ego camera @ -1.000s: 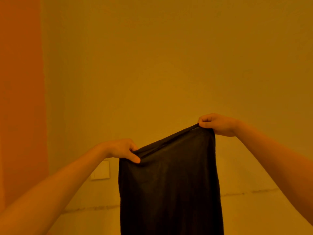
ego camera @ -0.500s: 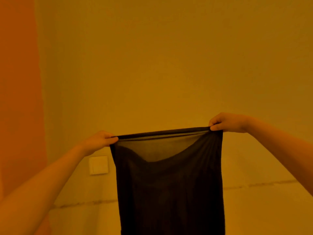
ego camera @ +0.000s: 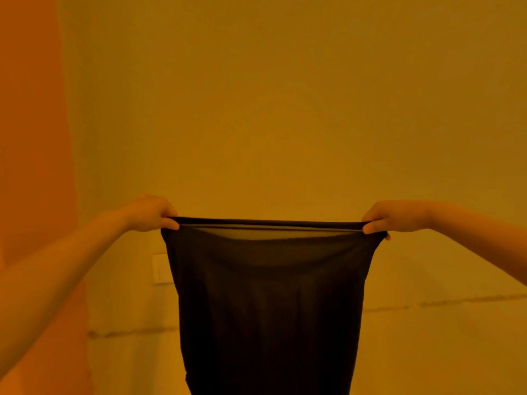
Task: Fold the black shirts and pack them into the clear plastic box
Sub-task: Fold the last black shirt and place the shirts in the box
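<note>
A thin black shirt (ego camera: 268,309) hangs in the air in front of me, stretched flat by its top edge. My left hand (ego camera: 152,213) pinches the left end of that edge. My right hand (ego camera: 387,219) pinches the right end. The top edge is pulled taut and level between them, and light shows through the fabric just below it. The cloth drops straight down and runs out of the bottom of the frame. The clear plastic box is not in view.
A plain yellow-lit wall (ego camera: 285,95) fills the view behind the shirt. A wall switch (ego camera: 161,269) sits low, just left of the cloth. An orange strip (ego camera: 31,138) runs down the left side.
My hands have moved apart and risen to the same height. The shirt's top edge, slanted and slack a second ago, is now stretched wide and level.
</note>
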